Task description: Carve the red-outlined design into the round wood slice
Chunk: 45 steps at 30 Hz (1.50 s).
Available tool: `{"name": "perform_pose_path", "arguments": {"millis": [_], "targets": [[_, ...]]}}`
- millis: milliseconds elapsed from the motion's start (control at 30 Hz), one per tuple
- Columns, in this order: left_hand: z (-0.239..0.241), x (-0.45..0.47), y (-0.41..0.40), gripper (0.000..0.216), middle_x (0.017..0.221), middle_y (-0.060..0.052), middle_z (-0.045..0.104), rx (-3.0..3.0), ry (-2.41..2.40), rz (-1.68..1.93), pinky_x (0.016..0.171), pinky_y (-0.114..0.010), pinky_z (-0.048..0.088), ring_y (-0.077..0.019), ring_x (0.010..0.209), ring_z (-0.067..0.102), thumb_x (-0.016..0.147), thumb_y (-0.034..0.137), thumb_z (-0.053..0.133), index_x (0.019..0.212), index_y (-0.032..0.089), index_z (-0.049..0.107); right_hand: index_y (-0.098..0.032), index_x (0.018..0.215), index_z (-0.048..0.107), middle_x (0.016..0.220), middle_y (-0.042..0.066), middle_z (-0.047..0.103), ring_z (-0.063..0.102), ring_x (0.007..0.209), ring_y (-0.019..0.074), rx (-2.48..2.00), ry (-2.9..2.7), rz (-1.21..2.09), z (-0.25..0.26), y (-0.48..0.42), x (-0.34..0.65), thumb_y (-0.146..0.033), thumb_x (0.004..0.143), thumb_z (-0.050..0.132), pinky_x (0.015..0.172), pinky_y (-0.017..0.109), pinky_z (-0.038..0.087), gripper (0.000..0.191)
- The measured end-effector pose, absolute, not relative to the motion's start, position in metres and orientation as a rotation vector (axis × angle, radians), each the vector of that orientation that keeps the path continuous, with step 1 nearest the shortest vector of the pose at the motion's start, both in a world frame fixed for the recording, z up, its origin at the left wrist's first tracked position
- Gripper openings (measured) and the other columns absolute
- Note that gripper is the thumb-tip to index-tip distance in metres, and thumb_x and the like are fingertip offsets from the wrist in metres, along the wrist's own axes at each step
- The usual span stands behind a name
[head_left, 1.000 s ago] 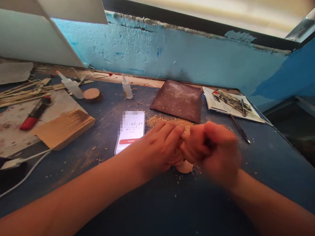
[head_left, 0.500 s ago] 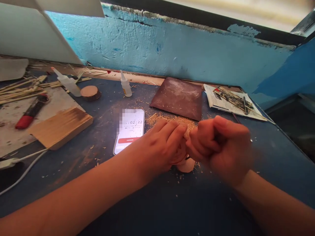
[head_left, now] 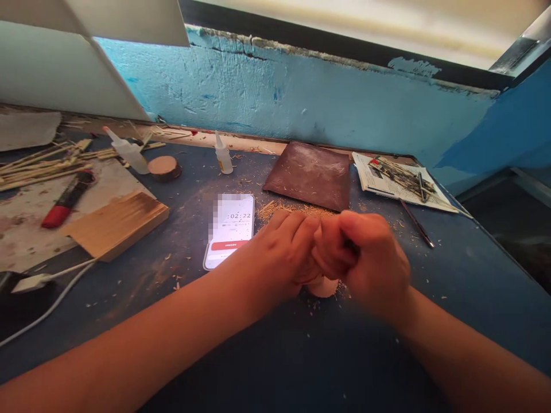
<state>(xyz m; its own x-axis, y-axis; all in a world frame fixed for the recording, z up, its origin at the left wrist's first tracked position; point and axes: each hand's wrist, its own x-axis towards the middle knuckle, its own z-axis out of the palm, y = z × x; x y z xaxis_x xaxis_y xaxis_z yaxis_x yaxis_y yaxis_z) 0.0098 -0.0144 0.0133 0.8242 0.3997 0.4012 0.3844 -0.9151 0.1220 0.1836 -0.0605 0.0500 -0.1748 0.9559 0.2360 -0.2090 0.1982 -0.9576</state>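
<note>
My left hand [head_left: 286, 249] is closed, its fingers curled over something hidden beneath them. My right hand [head_left: 365, 249], in a fist, presses up against the left hand's fingertips; whatever it grips is hidden. A pale, round-edged piece [head_left: 322, 287] shows below the two hands, on the table. Reddish-tan wood shavings [head_left: 284, 210] lie heaped just behind the hands. A phone [head_left: 232, 229] with a lit timer screen rests left of them, partly covered by my left forearm.
Behind the shavings lies a dark brown sheet [head_left: 310, 175]. A dark pencil-like stick [head_left: 417, 225] and a printed paper [head_left: 365, 172] with thin sticks are at right. At left are a wooden block [head_left: 120, 223], a wood disc [head_left: 165, 166], glue bottles [head_left: 224, 158] and a red-black tool [head_left: 66, 201].
My right hand has moved left, against my left hand, uncovering more of the dark stick on the right. The left hand stays in nearly the same place. The view has shifted slightly.
</note>
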Motion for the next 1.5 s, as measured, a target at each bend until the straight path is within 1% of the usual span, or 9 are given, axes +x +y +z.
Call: {"name": "perform_pose_path", "arguments": {"millis": [133,333,567,867,1033,1133,1267,1367,1500], "targets": [[0.004,0.010,-0.011,0.051,0.122,-0.013,0.069,2.852,0.703,0.724,0.106,-0.054,0.060,-0.0353,0.115,0.064,0.076,0.010,0.065,0.126,0.018,0.055,-0.026,0.056,0.039,0.050,-0.008,0.026,0.023,0.042,0.0091,-0.842,-1.066,1.285,0.050,-0.051,0.180,-0.048,0.104,0.061,0.041,0.026,0.021,0.057],[0.006,0.009,-0.012,0.080,0.137,-0.017,0.066,2.773,0.757,0.647,0.113,-0.059,0.060,-0.0380,0.128,0.064,0.072,0.012,0.070,0.147,0.016,0.044,-0.027,0.057,0.041,0.049,-0.009,0.028,0.024,0.039,0.0093,-0.843,-1.016,1.302,0.044,-0.038,0.188,-0.050,0.101,0.058,0.037,0.025,0.020,0.052],[0.016,0.010,-0.014,0.044,0.124,-0.014,0.068,2.747,0.754,0.599,0.107,-0.056,0.061,-0.0355,0.119,0.065,0.081,0.010,0.065,0.123,0.019,0.055,-0.025,0.054,0.046,0.047,-0.007,0.034,0.025,0.041,0.0079,-0.754,-1.177,1.408,0.040,-0.044,0.187,-0.046,0.096,0.067,0.041,0.024,0.022,0.051],[0.018,0.011,-0.016,0.054,0.128,-0.014,0.067,2.738,0.794,0.561,0.109,-0.059,0.059,-0.0365,0.122,0.063,0.076,0.008,0.066,0.127,0.020,0.053,-0.025,0.061,0.046,0.050,-0.009,0.032,0.030,0.040,0.0082,-0.829,-0.992,1.177,0.037,-0.038,0.177,-0.045,0.106,0.058,0.039,0.023,0.023,0.051],[0.019,0.011,-0.019,0.059,0.131,-0.017,0.067,2.699,0.850,0.515,0.115,-0.060,0.058,-0.0386,0.128,0.065,0.075,0.006,0.069,0.131,0.017,0.056,-0.025,0.055,0.042,0.047,-0.008,0.028,0.023,0.039,0.0078,-0.717,-1.085,1.318,0.036,-0.047,0.186,-0.048,0.103,0.058,0.039,0.024,0.020,0.056],[0.015,0.009,-0.014,0.078,0.147,-0.022,0.063,2.564,0.855,0.496,0.125,-0.063,0.053,-0.0431,0.145,0.060,0.076,0.011,0.077,0.150,0.013,0.053,-0.025,0.052,0.038,0.047,-0.008,0.026,0.021,0.040,0.0071,-0.611,-1.171,1.429,0.035,-0.050,0.194,-0.050,0.098,0.064,0.040,0.024,0.022,0.058],[0.012,0.002,-0.005,0.120,0.165,-0.021,0.053,2.294,0.938,0.460,0.131,-0.062,0.049,-0.0462,0.156,0.055,0.068,0.027,0.099,0.172,0.022,0.039,-0.026,0.055,0.032,0.049,-0.009,0.023,0.015,0.041,0.0069,-0.523,-1.192,1.499,0.032,-0.047,0.203,-0.053,0.100,0.059,0.040,0.022,0.020,0.059],[0.011,-0.001,-0.004,0.131,0.162,-0.022,0.059,2.157,1.049,0.441,0.126,-0.066,0.052,-0.0498,0.150,0.061,0.057,0.037,0.110,0.170,0.023,0.044,-0.025,0.056,0.032,0.050,-0.009,0.022,0.015,0.042,0.0074,-0.516,-1.192,1.500,0.031,-0.043,0.207,-0.053,0.104,0.053,0.040,0.022,0.021,0.059],[0.009,-0.003,-0.006,0.121,0.144,-0.018,0.070,2.102,1.138,0.447,0.111,-0.063,0.060,-0.0478,0.132,0.070,0.050,0.045,0.113,0.155,0.022,0.058,-0.024,0.059,0.040,0.051,-0.008,0.026,0.021,0.043,0.0082,-0.587,-1.188,1.426,0.033,-0.045,0.210,-0.048,0.107,0.049,0.041,0.021,0.028,0.055]]}}
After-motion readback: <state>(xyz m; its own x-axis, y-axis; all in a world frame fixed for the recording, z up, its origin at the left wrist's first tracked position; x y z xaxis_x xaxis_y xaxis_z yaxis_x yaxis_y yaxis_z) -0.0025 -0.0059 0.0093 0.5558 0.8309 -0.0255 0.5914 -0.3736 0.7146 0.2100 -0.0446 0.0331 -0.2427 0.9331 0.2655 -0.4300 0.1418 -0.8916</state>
